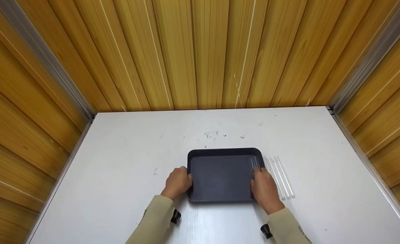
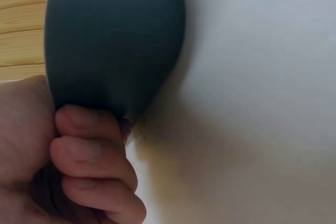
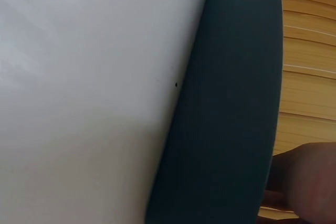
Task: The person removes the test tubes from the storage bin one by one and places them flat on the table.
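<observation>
A dark grey rectangular tray (image 1: pixel 216 179) with rounded corners lies between my two hands in the head view. My left hand (image 1: pixel 177 183) grips its left side, the thumb over the rim. In the left wrist view the curled fingers (image 2: pixel 100 156) of that hand sit against the tray's outer wall (image 2: pixel 115 40). On the opposite side my right hand (image 1: pixel 265 189) holds the right rim, thumb inside. Several thin clear tubes (image 1: pixel 254 162) show inside the tray by that hand, partly hidden by it. The right wrist view shows the long outer wall (image 3: pixel 220 98) and part of the hand.
More clear tubes (image 1: pixel 283 178) lie side by side on the white table (image 1: pixel 125 162), just right of the tray and my right hand. Wood-patterned panels (image 1: pixel 206 54) enclose the table at the back and both sides, with metal posts in the corners.
</observation>
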The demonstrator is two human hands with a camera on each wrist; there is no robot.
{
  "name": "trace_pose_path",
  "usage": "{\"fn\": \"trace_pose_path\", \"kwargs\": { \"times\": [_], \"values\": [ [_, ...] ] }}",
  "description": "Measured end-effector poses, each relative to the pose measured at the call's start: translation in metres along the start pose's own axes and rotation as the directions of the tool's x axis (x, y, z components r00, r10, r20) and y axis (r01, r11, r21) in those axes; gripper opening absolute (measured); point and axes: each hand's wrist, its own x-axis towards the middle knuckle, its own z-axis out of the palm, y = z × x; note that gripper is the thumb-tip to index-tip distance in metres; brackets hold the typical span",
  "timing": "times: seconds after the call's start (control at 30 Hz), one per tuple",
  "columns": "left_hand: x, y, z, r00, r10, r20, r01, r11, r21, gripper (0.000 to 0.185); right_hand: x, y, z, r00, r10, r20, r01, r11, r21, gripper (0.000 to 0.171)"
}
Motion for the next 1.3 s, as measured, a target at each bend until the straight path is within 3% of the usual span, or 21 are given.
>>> {"fn": "trace_pose_path", "kwargs": {
  "times": [0.4,0.7,1.3],
  "values": [
    [0.000,0.000,0.000,1.000,-0.004,0.003,0.004,1.000,-0.011,0.021,0.000,0.001,0.011,0.996,-0.051,-0.071,0.050,0.999,-0.012,0.035],
    [0.001,-0.001,0.000,1.000,0.006,0.005,-0.006,1.000,-0.006,0.020,0.000,0.001,0.014,0.996,-0.060,-0.072,0.060,0.998,-0.001,0.034],
    [0.000,0.000,0.000,1.000,-0.005,-0.001,0.005,1.000,0.017,0.020,0.004,0.001,0.005,0.997,0.065,-0.047,-0.058,0.989,0.133,0.040]
  ]
}}
